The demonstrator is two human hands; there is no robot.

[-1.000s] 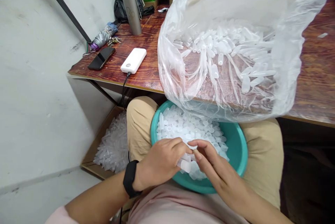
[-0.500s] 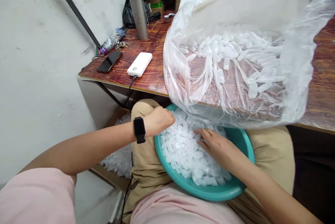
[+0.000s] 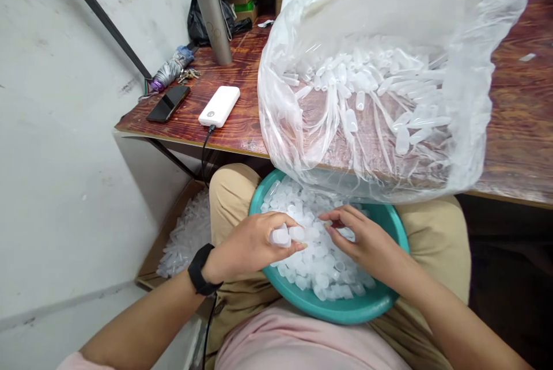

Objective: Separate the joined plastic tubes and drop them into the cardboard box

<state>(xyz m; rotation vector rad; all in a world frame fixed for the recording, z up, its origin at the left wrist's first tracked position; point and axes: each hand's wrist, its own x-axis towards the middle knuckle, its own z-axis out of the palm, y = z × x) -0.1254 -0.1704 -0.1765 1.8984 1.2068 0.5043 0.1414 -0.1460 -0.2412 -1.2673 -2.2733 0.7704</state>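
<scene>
My left hand [image 3: 263,240], with a black watch band on the wrist, is closed around frosted white plastic pieces [image 3: 280,237]. Their rounded ends show between its thumb and fingers, above the left part of a teal basin [image 3: 345,317]. Short, frosted plastic caps [image 3: 315,269] heap up in this basin, which rests on my lap. Just right of the left hand, my right hand [image 3: 356,234] hovers low over the heap. Its thumb and forefinger are curved and apart, and I see nothing clearly held between them.
On the wooden table [image 3: 248,122] lies a clear plastic bag [image 3: 289,133] with longer frosted pieces [image 3: 358,79]. To its left are a power bank [image 3: 219,106] with a cable, a phone [image 3: 168,104], a flask [image 3: 211,12] and an umbrella [image 3: 173,67]. A cardboard box [image 3: 149,263] of similar pieces stands below.
My left hand has turned and moved down, closer to my right hand, and the plastic pieces in it now show. The right hand stays over the caps. The view has shifted slightly.
</scene>
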